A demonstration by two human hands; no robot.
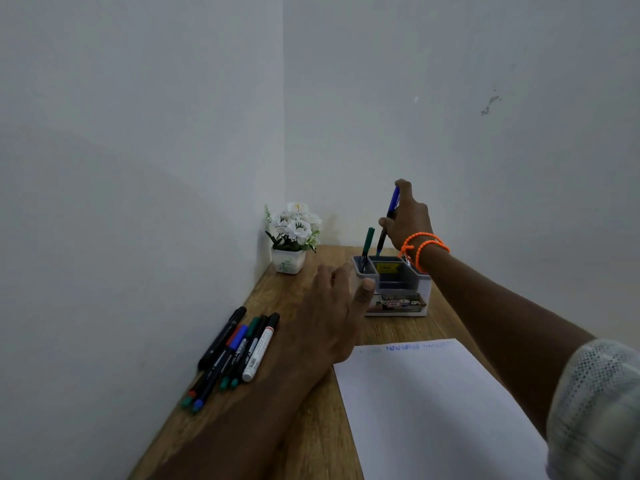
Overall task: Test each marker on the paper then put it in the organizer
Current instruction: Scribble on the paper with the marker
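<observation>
A narrow wooden table [313, 403] with visible grain is set into a corner where two plain pale walls [138, 133] meet; a small dark scuff [490, 105] is seen on the right-hand wall. A white pot of white artificial flowers [293, 237] is placed at the far corner of the table. Just right of it, near the far edge, a grey compartmented organizer [398, 289] with a printed label on its front is found, and a green marker [367, 247] is stood tilted in its left compartment. The right hand [408, 220], an orange bracelet [424, 247] at the wrist, is curled round a blue marker [389, 216], which is held nearly upright with its lower end at or just inside the rear of the organizer. The left hand [337, 306] is held with fingers relaxed and spread, the thumb touching or just beside the organizer's front left corner; contact cannot be told. A loose cluster of markers [235, 351], black, red, blue, green and white, is laid on the table's left side near the wall. A white sheet of paper [433, 410] is laid at the near right, faint blue scribbles [403, 348] marked along its far edge.
</observation>
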